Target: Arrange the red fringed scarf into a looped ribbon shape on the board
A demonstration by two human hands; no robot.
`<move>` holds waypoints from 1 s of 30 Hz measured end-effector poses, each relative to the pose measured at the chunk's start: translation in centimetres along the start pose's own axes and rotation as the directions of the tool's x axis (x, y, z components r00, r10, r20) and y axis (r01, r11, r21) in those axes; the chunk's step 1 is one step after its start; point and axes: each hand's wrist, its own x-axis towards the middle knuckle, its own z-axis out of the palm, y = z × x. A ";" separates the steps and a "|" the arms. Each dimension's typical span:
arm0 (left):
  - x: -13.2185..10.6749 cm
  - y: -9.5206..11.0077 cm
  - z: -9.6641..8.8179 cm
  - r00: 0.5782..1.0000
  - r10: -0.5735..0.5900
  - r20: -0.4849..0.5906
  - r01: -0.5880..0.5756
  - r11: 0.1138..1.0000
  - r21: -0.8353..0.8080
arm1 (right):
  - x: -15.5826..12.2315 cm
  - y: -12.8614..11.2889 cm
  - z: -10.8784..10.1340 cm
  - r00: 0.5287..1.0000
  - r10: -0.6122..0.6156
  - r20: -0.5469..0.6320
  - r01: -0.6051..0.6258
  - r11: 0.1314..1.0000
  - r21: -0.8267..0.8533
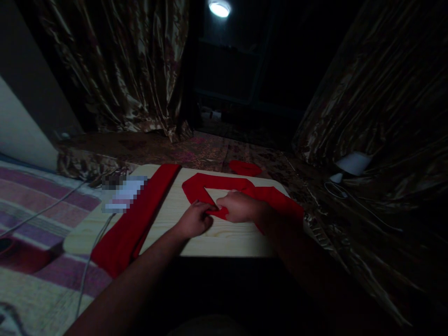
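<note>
On a pale wooden board [196,242] lies a red cloth strip [224,183] bent into a triangle-like loop. My left hand [194,219] and my right hand [238,206] meet at the loop's near corner, both with fingers closed and pinching the red fabric there. A longer folded red cloth [140,214] lies along the board's left side and hangs over its near edge. A small red piece [245,167] rests just beyond the board's far edge.
A blurred-out flat object [124,193] sits on the board's left, with a cable [93,252] trailing off it. A striped mat [38,205] lies left. Patterned curtains [115,70] hang behind and right. A white object [353,163] lies at right. The room is dim.
</note>
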 end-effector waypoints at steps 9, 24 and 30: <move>-0.3 -0.4 -0.4 0.979 -0.203 -0.005 0.195 0.947 -0.257 | -3.2 -3.0 2.2 0.948 -0.139 0.286 0.061 0.962 0.267; 7.9 -4.6 -3.1 0.969 -0.207 0.138 0.098 0.827 0.554 | -0.6 11.4 4.8 0.827 0.544 -0.139 -0.550 0.835 -0.009; 7.9 -8.1 -1.8 0.913 -0.369 0.171 0.192 0.762 0.618 | -2.1 14.2 5.7 0.794 0.590 -0.146 -0.600 0.799 -0.040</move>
